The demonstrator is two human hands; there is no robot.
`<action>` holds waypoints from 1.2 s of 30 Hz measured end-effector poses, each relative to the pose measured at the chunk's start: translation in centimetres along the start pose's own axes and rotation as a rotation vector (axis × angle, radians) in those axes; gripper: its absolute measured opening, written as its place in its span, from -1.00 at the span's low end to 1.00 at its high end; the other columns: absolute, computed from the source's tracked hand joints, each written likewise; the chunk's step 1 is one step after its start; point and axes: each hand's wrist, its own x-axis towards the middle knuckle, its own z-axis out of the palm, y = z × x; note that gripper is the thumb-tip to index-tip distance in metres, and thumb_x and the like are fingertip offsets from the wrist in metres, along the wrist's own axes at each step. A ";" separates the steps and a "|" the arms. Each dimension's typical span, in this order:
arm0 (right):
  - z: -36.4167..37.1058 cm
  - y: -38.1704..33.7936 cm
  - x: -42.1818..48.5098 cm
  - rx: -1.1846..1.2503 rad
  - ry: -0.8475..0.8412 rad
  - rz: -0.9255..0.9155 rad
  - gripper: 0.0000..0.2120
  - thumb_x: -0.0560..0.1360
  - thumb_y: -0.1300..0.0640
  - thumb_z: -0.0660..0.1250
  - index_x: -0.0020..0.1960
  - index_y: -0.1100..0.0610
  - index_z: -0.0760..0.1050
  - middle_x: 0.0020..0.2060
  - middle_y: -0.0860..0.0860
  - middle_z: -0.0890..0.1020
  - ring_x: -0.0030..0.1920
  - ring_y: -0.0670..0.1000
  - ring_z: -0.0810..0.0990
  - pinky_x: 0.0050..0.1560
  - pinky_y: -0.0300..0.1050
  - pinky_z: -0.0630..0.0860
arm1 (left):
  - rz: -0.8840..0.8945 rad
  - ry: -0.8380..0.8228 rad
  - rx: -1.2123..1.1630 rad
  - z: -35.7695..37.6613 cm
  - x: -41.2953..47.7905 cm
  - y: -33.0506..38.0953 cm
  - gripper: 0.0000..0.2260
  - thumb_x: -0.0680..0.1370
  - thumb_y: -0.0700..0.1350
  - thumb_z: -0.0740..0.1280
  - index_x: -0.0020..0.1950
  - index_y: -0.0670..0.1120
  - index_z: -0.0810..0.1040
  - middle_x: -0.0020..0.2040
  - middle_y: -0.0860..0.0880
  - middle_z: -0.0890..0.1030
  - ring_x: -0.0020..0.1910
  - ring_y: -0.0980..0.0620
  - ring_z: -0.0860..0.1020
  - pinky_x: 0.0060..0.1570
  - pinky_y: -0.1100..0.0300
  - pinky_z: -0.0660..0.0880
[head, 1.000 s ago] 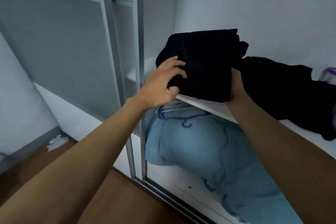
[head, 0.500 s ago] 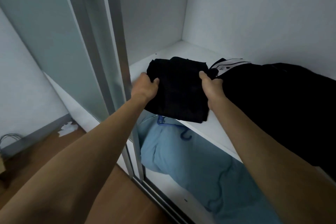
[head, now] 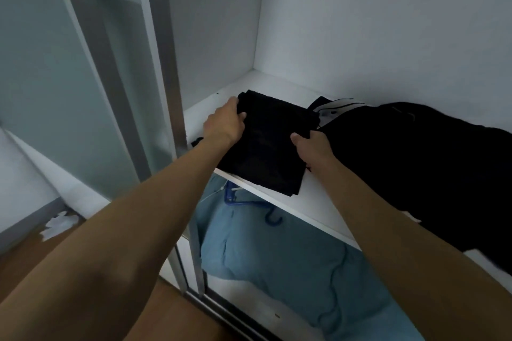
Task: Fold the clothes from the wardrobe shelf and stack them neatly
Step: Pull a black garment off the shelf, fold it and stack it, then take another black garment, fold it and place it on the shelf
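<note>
A folded black garment [head: 273, 144] lies flat on the white wardrobe shelf [head: 315, 202], its near edge hanging slightly over the shelf front. My left hand [head: 224, 124] grips its left edge with the thumb on top. My right hand [head: 311, 147] grips its right edge, thumb over the cloth. To the right a pile of unfolded black clothes [head: 421, 163] spreads over the shelf, with a bit of white fabric [head: 331, 109] showing at its far left end.
A sliding door with a grey metal frame [head: 163, 69] stands just left of the shelf. Below the shelf hangs light blue clothing [head: 291, 263] on a blue hanger [head: 249, 202]. Wooden floor [head: 33, 246] with white scraps lies at lower left.
Both hands have lowered the folded black garment from mid-air onto the shelf and slid it further in towards the left corner. They still hold its two sides.
</note>
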 end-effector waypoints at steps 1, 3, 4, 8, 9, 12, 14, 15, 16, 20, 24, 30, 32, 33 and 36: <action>-0.1 -0.2 0.0 -0.137 0.045 -0.043 -0.55 0.61 -0.02 0.26 0.37 0.25 0.44 0.24 0.19 0.57 0.22 0.21 0.56 0.26 0.10 0.51 | 0.031 0.027 -0.026 -0.2 0.4 0.4 -0.77 0.67 0.00 0.17 0.25 -0.08 0.41 0.13 -0.17 0.59 0.05 -0.22 0.54 -0.11 0.06 0.29; -0.5 -0.7 0.1 -0.362 0.189 -0.137 -0.54 0.65 -0.10 0.13 0.28 0.28 0.44 0.17 0.20 0.58 0.15 0.23 0.57 0.10 -0.01 0.49 | 0.103 0.106 -0.088 -1.1 1.3 1.7 -0.79 0.66 0.00 0.19 0.22 -0.08 0.44 0.07 -0.16 0.61 0.01 -0.22 0.56 -0.13 0.06 0.31; -0.8 -1.0 0.1 -0.395 0.250 -0.176 -0.54 0.67 -0.11 0.08 0.24 0.28 0.42 0.14 0.21 0.58 0.12 0.24 0.57 0.02 -0.03 0.45 | 0.143 0.146 -0.110 -1.5 1.8 2.4 -0.79 0.66 0.01 0.20 0.19 -0.08 0.44 0.03 -0.15 0.61 -0.01 -0.23 0.57 -0.14 0.06 0.32; -0.9 -1.5 0.9 -0.375 0.272 -0.193 -0.55 0.69 -0.07 0.04 0.25 0.32 0.36 0.12 0.24 0.57 0.09 0.24 0.57 0.01 -0.01 0.47 | 0.138 0.103 -0.037 -1.9 3.0 3.1 -0.67 0.63 0.03 0.26 0.35 -0.05 0.34 0.13 -0.15 0.59 0.07 -0.23 0.57 -0.04 -0.01 0.39; -0.8 -1.3 1.3 -0.392 0.245 -0.165 -0.55 0.70 -0.06 0.04 0.27 0.34 0.35 0.13 0.24 0.56 0.10 0.24 0.57 0.02 -0.02 0.48 | 0.091 0.025 0.017 -1.7 3.0 2.6 -0.58 0.63 0.01 0.29 0.44 -0.04 0.28 0.23 -0.16 0.55 0.17 -0.23 0.54 0.04 -0.07 0.41; 0.1 -0.3 2.0 -0.464 0.188 -0.074 -0.56 0.69 -0.05 0.05 0.26 0.35 0.34 0.10 0.25 0.58 0.00 0.19 0.58 -0.05 -0.01 0.54 | 0.171 -0.030 0.207 -0.7 2.5 1.0 -0.50 0.61 -0.10 0.32 0.51 -0.06 0.23 0.47 -0.15 0.32 0.40 -0.21 0.35 0.32 -0.17 0.32; 1.0 0.2 2.3 -0.520 0.187 -0.057 -0.58 0.69 -0.04 0.05 0.24 0.34 0.33 0.05 0.24 0.59 -0.13 0.14 0.56 -0.17 -0.06 0.48 | 0.393 0.041 0.271 -0.5 2.5 0.7 -0.62 0.59 -0.17 0.31 0.40 -0.06 0.40 0.49 -0.10 0.30 0.44 -0.15 0.30 0.39 -0.14 0.22; 1.6 0.1 2.6 -0.533 0.182 -0.055 -0.58 0.69 -0.03 0.05 0.24 0.34 0.33 0.05 0.24 0.59 -0.17 0.11 0.53 -0.20 -0.08 0.46 | 0.445 0.027 0.303 -0.6 2.6 0.7 -0.69 0.58 -0.16 0.29 0.33 -0.06 0.47 0.47 -0.08 0.33 0.43 -0.13 0.32 0.41 -0.14 0.18; 2.3 -0.1 2.8 -0.525 0.168 -0.047 -0.59 0.69 -0.02 0.06 0.25 0.35 0.32 0.05 0.24 0.59 -0.18 0.10 0.53 -0.20 -0.09 0.44 | 0.432 -0.022 0.330 -0.8 2.6 0.7 -0.74 0.59 -0.13 0.27 0.29 -0.06 0.50 0.43 -0.08 0.37 0.40 -0.13 0.35 0.43 -0.17 0.16; 5.7 -1.8 3.7 -0.302 0.048 0.012 -0.61 0.68 0.07 0.10 0.31 0.38 0.32 0.01 0.20 0.54 -0.04 0.14 0.54 -0.08 -0.04 0.52 | 0.177 -0.294 0.408 -2.2 2.8 -0.9 -0.69 0.62 -0.11 0.19 0.37 -0.08 0.40 0.40 -0.09 0.40 0.41 -0.15 0.34 0.44 -0.41 -0.02; 7.9 -3.4 4.0 0.001 -0.140 0.055 -0.60 0.67 0.08 0.16 0.48 0.16 0.28 0.23 0.15 0.53 0.12 0.13 0.54 0.01 0.06 0.59 | 0.005 -0.350 0.435 -3.0 3.1 -2.6 -0.58 0.61 -0.11 0.19 0.47 -0.12 0.27 0.51 -0.13 0.25 0.51 -0.25 0.15 0.43 -0.30 0.10; 5.9 -3.8 3.2 0.058 -0.295 0.128 -0.65 0.64 0.07 0.27 0.40 0.11 0.39 0.24 0.13 0.58 0.08 0.11 0.63 -0.09 -0.03 0.63 | -0.014 -0.286 0.445 -2.5 3.1 -2.2 -0.59 0.56 -0.15 0.25 0.41 -0.15 0.34 0.44 -0.17 0.34 0.46 -0.24 0.24 0.46 -0.31 0.00; 3.6 -4.1 2.8 -0.110 -0.229 0.013 -0.68 0.62 0.10 0.28 0.33 0.18 0.44 0.10 0.16 0.64 -0.10 0.07 0.65 -0.20 -0.12 0.60 | 0.075 -0.199 0.401 -2.3 3.3 -1.9 -0.61 0.52 -0.21 0.27 0.35 -0.15 0.41 0.39 -0.16 0.39 0.41 -0.21 0.32 0.48 -0.29 0.01; 2.1 -4.3 2.7 -0.216 -0.139 -0.100 -0.70 0.60 0.14 0.29 0.30 0.21 0.48 0.05 0.14 0.65 -0.10 0.07 0.65 -0.13 -0.11 0.59 | 0.146 -0.161 0.355 -2.1 3.3 -1.5 -0.62 0.51 -0.24 0.28 0.34 -0.15 0.44 0.40 -0.15 0.39 0.40 -0.19 0.35 0.49 -0.24 0.08; -3.2 -4.6 2.1 -0.543 0.203 -0.399 -0.79 0.55 0.16 0.29 0.16 0.13 0.58 0.08 0.06 0.65 0.12 0.10 0.61 0.18 -0.07 0.48 | 0.371 -0.107 0.100 -0.7 3.1 1.0 -0.66 0.53 -0.32 0.27 0.29 -0.12 0.52 0.48 -0.07 0.34 0.40 -0.10 0.37 0.38 -0.03 0.34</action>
